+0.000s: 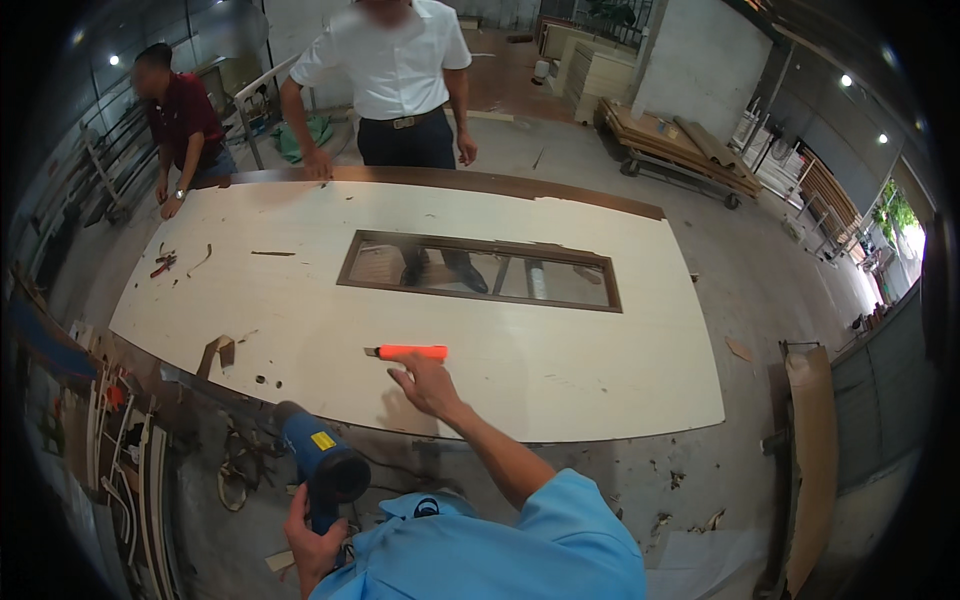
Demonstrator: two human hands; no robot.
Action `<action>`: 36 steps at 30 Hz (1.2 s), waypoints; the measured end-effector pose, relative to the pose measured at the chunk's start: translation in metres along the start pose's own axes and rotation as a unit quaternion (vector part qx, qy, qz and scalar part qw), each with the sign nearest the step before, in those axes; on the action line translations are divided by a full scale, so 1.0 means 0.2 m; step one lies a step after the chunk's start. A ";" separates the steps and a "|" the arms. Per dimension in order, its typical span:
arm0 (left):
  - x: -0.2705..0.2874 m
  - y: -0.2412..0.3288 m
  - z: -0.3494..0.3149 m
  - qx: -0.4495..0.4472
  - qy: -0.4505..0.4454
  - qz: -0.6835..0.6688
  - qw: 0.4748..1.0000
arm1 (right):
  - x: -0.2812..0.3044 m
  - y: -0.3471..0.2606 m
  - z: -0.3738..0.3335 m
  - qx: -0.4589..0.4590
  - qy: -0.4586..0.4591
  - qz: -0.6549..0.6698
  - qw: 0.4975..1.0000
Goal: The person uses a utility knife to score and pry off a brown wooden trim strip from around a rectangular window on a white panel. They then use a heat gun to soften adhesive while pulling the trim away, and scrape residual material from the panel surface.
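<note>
My left hand is wrapped around the handle of a blue heat gun with a yellow label, held off the near edge of a long cream door panel. An orange utility knife lies over the panel, its blade out and pointing left. My right hand reaches over the panel to the knife. Its fingertips meet the knife's near side, while the thumb stands apart; whether they grip it is hard to see. A brown-framed rectangular opening is cut through the panel beyond.
A person in a white shirt stands at the far edge, a hand on its brown strip. Another person in dark red leans at the far left corner. Red-handled pliers and a curled brown strip lie on the panel.
</note>
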State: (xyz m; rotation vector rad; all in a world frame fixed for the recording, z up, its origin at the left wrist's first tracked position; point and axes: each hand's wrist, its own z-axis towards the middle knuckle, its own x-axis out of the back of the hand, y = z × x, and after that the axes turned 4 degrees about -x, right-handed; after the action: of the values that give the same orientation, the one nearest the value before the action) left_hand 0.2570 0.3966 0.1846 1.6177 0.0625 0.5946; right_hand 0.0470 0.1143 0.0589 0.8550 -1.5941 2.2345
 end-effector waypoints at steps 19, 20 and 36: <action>-1.38 0.65 -1.33 -0.233 -0.225 -0.004 0.946 | 1.59 -0.01 -2.14 -0.310 -0.132 0.578 0.743; -1.49 0.69 -1.38 -0.274 -0.200 0.013 0.940 | 1.69 0.00 -2.19 -0.222 -0.126 0.591 0.765; -3.64 0.63 -2.39 -0.190 -0.250 -0.061 0.947 | 3.84 1.04 -1.70 0.076 -0.301 0.793 0.523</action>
State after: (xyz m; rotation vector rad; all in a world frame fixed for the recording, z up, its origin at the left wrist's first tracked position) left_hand -0.6040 0.5368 0.0658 1.3323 -0.3093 0.0763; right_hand -0.7759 0.2623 0.2841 -0.2753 -3.5123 3.2266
